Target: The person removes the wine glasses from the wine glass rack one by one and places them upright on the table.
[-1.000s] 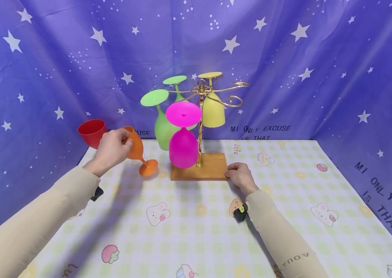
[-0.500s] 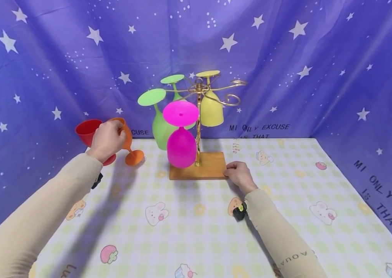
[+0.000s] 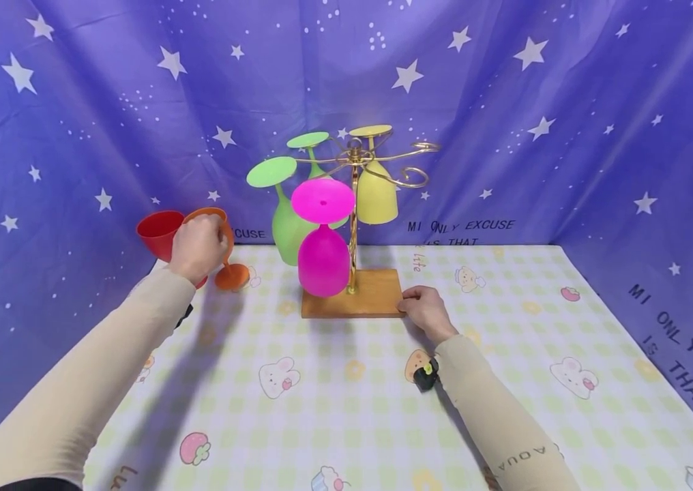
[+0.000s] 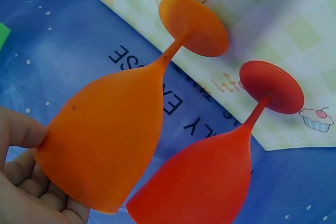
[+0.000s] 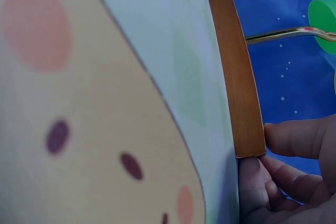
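Note:
At the far left of the table my left hand (image 3: 198, 247) pinches an orange goblet (image 4: 107, 132) near its rim, thumb on one side and fingers on the other. The goblet is upright in the head view, its foot at or just above the cloth; contact cannot be told. Close beside it stands a red goblet (image 3: 159, 232), partly hidden by my hand. My right hand (image 3: 426, 310) grips the right front corner of the wooden base (image 5: 239, 87) of a gold goblet rack (image 3: 354, 232). Upside down on the rack hang a magenta goblet (image 3: 324, 262), green goblets (image 3: 288, 232) and a yellow goblet (image 3: 377, 194).
Two curled gold arms (image 3: 413, 179) on the rack's right side hold nothing. A checked cloth (image 3: 334, 429) with cartoon prints covers the table. Purple star-patterned curtain (image 3: 260, 82) encloses the back and both sides.
My left hand has carried the orange goblet left and back, towards the red goblet, and the goblet has come from tilted to upright. The right hand has kept its grip on the base.

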Available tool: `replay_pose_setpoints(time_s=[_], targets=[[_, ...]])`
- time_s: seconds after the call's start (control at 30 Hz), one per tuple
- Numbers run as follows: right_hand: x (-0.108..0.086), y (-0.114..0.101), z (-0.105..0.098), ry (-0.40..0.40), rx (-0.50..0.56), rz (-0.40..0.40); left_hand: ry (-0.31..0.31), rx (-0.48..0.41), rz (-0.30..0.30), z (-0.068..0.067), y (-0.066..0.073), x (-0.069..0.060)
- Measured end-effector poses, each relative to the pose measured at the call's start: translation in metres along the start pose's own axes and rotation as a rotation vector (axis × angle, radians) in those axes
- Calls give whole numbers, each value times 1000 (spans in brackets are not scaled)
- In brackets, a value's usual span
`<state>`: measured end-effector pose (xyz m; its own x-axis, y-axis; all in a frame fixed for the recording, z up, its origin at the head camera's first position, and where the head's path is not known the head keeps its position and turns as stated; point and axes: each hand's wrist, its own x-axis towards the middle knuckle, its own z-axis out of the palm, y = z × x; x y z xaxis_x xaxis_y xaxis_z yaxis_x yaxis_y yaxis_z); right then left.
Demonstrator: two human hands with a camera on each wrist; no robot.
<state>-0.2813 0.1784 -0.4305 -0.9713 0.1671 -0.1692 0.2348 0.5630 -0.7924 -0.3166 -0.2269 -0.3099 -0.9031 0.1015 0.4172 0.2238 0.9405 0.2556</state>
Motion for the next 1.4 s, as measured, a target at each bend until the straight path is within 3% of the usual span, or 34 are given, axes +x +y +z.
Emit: replay_pose_setpoints(time_s=[0.3,0.6,0.9,1.13,1.4], targets=[[2,1,0,-1,9,10,6,33,11,6,-2,-2],[2,0,2,0,8,-4,70,88,35,12,-3,-3],[1,2,1,7,7,-2,103,63,27,10,-1,-5],[0,1,1,4,12,-7,95,43,-11,10,0,-9],[0,0,0,6,2,-7,157,30,53,12,13,-14]])
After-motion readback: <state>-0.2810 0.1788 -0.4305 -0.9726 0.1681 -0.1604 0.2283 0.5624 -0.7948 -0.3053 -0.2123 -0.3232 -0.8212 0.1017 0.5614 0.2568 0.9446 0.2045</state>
